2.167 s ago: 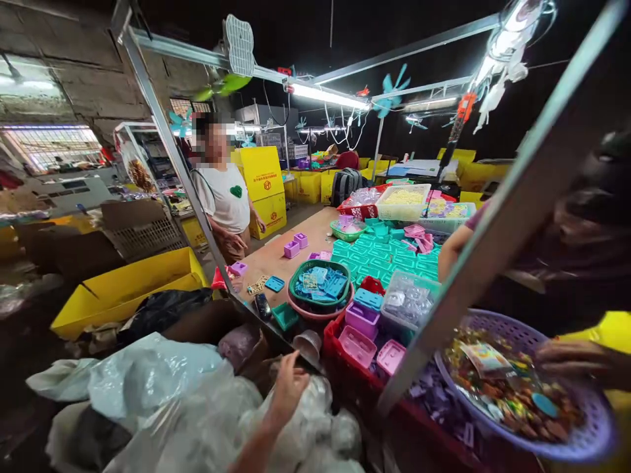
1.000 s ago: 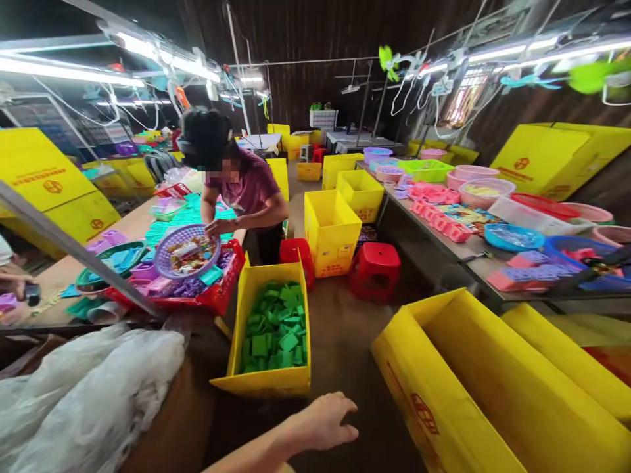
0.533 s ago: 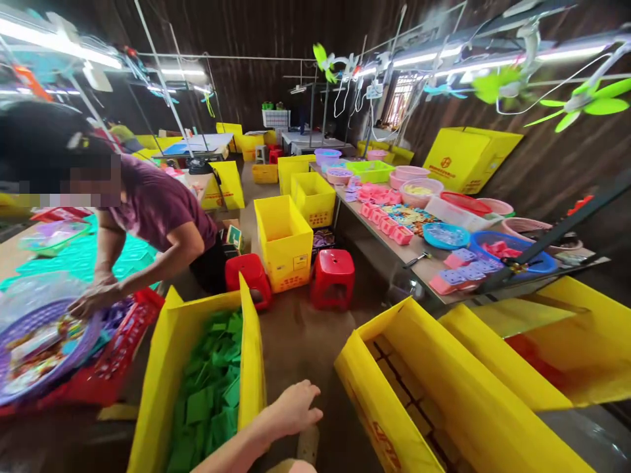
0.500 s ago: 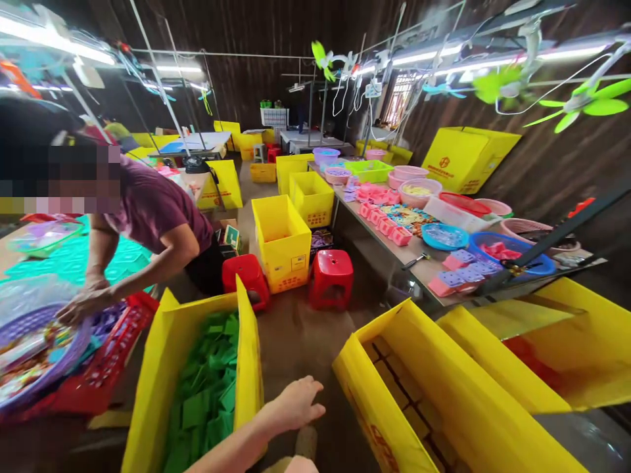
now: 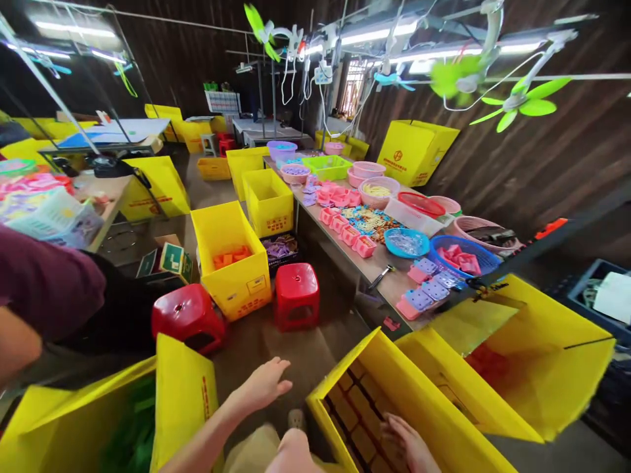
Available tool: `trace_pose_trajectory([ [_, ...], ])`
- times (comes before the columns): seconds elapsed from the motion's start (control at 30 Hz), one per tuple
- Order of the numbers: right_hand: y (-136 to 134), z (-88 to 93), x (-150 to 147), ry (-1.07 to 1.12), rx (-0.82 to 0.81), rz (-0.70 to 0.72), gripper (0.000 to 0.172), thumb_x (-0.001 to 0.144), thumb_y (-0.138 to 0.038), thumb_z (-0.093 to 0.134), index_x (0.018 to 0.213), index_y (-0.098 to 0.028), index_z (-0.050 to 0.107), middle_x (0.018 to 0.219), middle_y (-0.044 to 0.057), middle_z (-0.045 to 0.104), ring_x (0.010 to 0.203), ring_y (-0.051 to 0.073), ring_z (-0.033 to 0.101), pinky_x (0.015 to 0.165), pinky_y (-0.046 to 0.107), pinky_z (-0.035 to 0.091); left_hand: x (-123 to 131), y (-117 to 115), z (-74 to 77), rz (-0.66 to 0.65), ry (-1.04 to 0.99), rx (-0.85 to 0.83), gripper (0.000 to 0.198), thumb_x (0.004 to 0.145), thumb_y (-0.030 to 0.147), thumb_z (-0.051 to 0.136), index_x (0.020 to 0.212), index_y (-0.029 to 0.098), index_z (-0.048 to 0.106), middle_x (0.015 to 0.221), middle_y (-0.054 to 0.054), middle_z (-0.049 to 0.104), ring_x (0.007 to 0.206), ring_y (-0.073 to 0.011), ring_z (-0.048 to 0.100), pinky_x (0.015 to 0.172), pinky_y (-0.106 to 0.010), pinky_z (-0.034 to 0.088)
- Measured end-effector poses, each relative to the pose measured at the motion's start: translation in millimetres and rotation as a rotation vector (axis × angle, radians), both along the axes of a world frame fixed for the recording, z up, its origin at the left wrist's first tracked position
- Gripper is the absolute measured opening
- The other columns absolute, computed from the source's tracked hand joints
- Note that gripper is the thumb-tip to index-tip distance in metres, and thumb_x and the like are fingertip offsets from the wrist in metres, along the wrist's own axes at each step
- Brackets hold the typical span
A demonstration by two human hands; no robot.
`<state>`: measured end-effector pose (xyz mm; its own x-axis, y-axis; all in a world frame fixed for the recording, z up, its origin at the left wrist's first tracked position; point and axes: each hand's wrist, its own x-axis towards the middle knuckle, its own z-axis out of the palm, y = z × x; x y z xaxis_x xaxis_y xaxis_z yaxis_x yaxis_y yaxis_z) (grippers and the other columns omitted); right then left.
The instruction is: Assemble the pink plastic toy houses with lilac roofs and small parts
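Note:
My left hand hangs open over the floor, fingers stretched forward, between two yellow bins. It holds nothing. My right hand reaches down into the yellow bin at the lower right, fingers spread near its ribbed bottom, and holds nothing I can see. The yellow bin at the lower left shows green pieces inside.
A person in a maroon shirt bends at the left edge. Two red stools and more yellow bins stand on the floor ahead. A long table at the right carries baskets and pink and purple plastic parts.
The view has swung right and moved forward. My right hand has come into view inside the lower right bin. My left hand stays open and has shifted a little to the left.

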<state>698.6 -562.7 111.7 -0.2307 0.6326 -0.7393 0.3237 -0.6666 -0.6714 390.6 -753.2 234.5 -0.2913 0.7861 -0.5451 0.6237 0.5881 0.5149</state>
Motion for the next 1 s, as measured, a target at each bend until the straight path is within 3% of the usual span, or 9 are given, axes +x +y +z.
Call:
trace_pose_trajectory([
  [0.1,50,0.6,-48,0.068,-0.016,0.002,0.037,0.051,-0.04,0.078,0.08,-0.018,0.068,0.073,0.005,0.07,0.062,0.016,0.063,0.051,0.022,0.043,-40,13,-7.9,0.046,0.049,-0.077,0.053,0.08,0.028,0.044,0.129,0.01,0.047,0.138,-0.017,0.045,0.13,-0.0268,0.039,0.107,-0.039,0.029],
  [0.27,104,-15.3,-130,0.133,-0.006,-0.055,0.041,0.052,-0.043,0.074,0.084,-0.018,0.069,0.075,0.004,0.07,0.064,0.016,0.063,0.053,0.022,0.043,-111,48,-30.5,0.03,0.092,-0.148,0.044,0.073,0.023,0.048,0.114,0.011,0.06,0.122,-0.018,0.059,0.118,-0.0299,0.052,0.1,-0.04,0.038],
  [0.4,116,-41.0,-185,0.119,-0.02,-0.182,0.041,0.047,-0.043,0.074,0.08,-0.02,0.066,0.073,0.003,0.069,0.062,0.015,0.062,0.051,0.022,0.043,-179,87,-39.3,-0.034,0.133,-0.15,0.047,0.07,0.022,0.05,0.115,0.012,0.059,0.122,-0.018,0.058,0.113,-0.0306,0.055,0.097,-0.04,0.041],
  [0.6,111,-54.8,-227,0.073,-0.084,-0.315,0.04,0.042,-0.044,0.073,0.074,-0.021,0.065,0.071,0.004,0.07,0.058,0.017,0.062,0.048,0.023,0.042,-269,145,-28.8,-0.123,0.207,-0.132,0.048,0.077,0.022,0.045,0.123,0.011,0.053,0.127,-0.017,0.054,0.119,-0.0292,0.051,0.101,-0.04,0.037],
  [0.7,117,-50.6,-227,0.053,-0.088,-0.376,0.039,0.042,-0.046,0.072,0.072,-0.023,0.066,0.071,0.004,0.07,0.058,0.018,0.062,0.049,0.024,0.042,-288,175,-29.0,-0.179,0.21,-0.133,0.049,0.078,0.021,0.045,0.125,0.01,0.052,0.129,-0.019,0.052,0.12,-0.0305,0.05,0.101,-0.042,0.037],
  [0.83,132,-41.9,-219,0.029,-0.088,-0.448,0.039,0.042,-0.048,0.071,0.072,-0.023,0.066,0.072,0.005,0.069,0.061,0.019,0.062,0.05,0.025,0.043,-295,217,-36.9,-0.278,0.176,-0.135,0.049,0.078,0.021,0.047,0.125,0.007,0.051,0.13,-0.022,0.051,0.12,-0.0318,0.05,0.101,-0.042,0.037],
  [1.0,171,-38.7,-225,0.015,-0.126,-0.435,0.04,0.039,-0.047,0.072,0.07,-0.024,0.064,0.069,0.005,0.067,0.055,0.018,0.059,0.047,0.024,0.039,-301,269,-49.8,-0.328,0.163,-0.152,0.049,0.079,0.022,0.048,0.127,0.01,0.051,0.132,-0.018,0.051,0.122,-0.0282,0.049,0.102,-0.037,0.038],
])
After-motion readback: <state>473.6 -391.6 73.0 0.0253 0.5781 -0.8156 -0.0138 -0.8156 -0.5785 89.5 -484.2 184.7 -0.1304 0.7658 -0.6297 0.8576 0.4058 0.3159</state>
